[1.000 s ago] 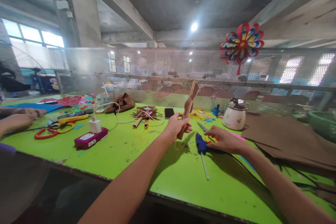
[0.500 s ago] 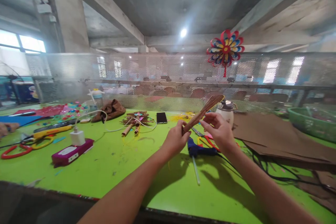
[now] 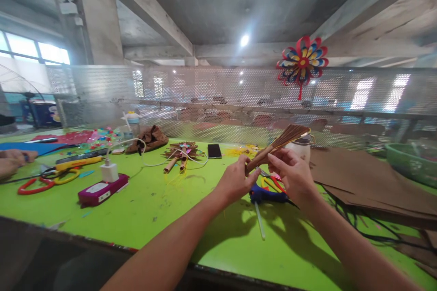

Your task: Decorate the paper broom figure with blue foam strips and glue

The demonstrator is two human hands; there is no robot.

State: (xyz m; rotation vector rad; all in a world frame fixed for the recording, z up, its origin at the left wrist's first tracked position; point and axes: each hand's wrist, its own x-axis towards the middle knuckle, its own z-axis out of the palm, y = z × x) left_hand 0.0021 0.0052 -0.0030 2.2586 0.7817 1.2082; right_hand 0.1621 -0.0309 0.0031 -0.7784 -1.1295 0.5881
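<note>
A small fan-shaped piece of brown paper (image 3: 287, 137), with a rolled handle and a yellow edge, is held tilted up to the right above the green table (image 3: 164, 218). My left hand (image 3: 235, 179) is wrapped round the lower end of its handle. On the right side, my right hand (image 3: 294, 175) has its thumb and fingertips pinched at the piece where the handle meets the spread part. Just beneath my hands lie a blue glue gun (image 3: 268, 195) with a white glue stick (image 3: 260, 222) and red-and-yellow-handled scissors (image 3: 272, 183).
Brown paper sheets (image 3: 362, 182) and a green basket (image 3: 406, 159) lie right, a white jar (image 3: 302, 149) behind my right hand. Further left are a phone (image 3: 214, 151), a decorated brown craft (image 3: 184, 151), a purple power strip (image 3: 102, 191) and another person's hand (image 3: 15, 161).
My right hand's fingers have closed in onto the paper piece from slightly apart. My left hand keeps its hold. The whole view has shifted a little, moving things rightward in the picture.
</note>
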